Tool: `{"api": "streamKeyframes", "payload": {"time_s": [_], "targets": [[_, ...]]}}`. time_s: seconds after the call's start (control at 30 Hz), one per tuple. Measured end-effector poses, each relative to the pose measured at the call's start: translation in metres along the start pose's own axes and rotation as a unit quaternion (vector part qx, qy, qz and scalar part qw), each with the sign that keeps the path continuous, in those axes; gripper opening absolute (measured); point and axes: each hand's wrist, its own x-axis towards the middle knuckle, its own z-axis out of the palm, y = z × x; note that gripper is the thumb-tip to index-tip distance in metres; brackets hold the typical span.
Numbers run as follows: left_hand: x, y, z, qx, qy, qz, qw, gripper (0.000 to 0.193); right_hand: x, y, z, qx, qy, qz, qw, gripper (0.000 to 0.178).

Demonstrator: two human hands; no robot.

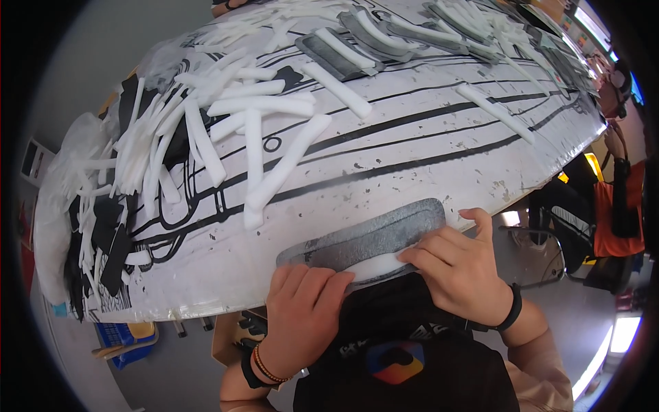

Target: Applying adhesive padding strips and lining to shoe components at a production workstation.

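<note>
The fingers of the left hand [304, 307] are curled down over the near end of a white foam strip [374, 266], pressing it flat rather than closing around it. The fingers of the right hand [458, 269] lie bent over the strip's other end, fingertips on the foam, the thumb raised against the bench edge. The strip lies between the two hands, touching both, and sits along the near side of a long grey pad [367, 237] with rounded ends. That pad rests at the near edge of the bench [425, 147], partly hanging over toward the person. A beaded bracelet shows on the left wrist and a dark band on the right.

Farther out, the bench top is white with black curved lines. Loose white foam strips [257, 130] lie scattered and heaped toward the left edge, mixed with black pieces [113, 240] at the left corner. Along the far edge, more grey pads [343, 49] lie in a row, several with white strips laid on them.
</note>
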Motion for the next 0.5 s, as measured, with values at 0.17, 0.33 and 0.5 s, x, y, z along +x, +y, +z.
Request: {"api": "streamKeyframes", "payload": {"time_s": [0.17, 0.33, 0.5], "targets": [[0.005, 0.002, -0.003, -0.005, -0.004, -0.044, 0.999, 0.027, -0.001, -0.006, 0.003, -0.01, 0.049, 0.023, 0.998, 0.034], [0.03, 0.0, -0.016, -0.062, -0.043, -0.151, 0.986, 0.022, 0.031, -0.001, -0.012, -0.017, -0.024, 0.042, 0.999, 0.035], [0.042, -0.013, -0.019, -0.054, -0.072, -0.174, 0.981, 0.028, 0.043, -0.001, -0.008, -0.036, -0.023, 0.041, 0.998, 0.04]]}}
